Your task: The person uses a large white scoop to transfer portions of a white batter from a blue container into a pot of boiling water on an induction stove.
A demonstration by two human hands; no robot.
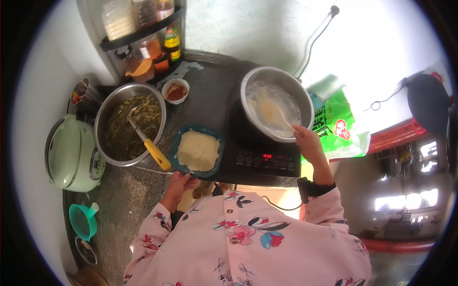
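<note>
My right hand (308, 143) grips the handle of a pale spatula or ladle (277, 114), whose head is in the cloudy, steaming liquid of a metal pot (247, 107). The pot stands on a black induction cooktop (264, 168) with a lit red display. At the near counter edge, my left hand (180, 184) touches the near rim of a dark teal square container (175, 143) holding a pale, dough-like mass (198, 150). Whether its fingers grip the rim is hard to tell. Left of it, a yellow-handled ladle (155, 153) rests in a steel bowl (100, 139) of leafy greens in liquid.
A small white bowl of red sauce (176, 93) stands behind the container. A green rice cooker (73, 153), a teal strainer (84, 221) and a corner shelf with jars (143, 35) are to the left. Right of the pot lies a green plastic bag (338, 125).
</note>
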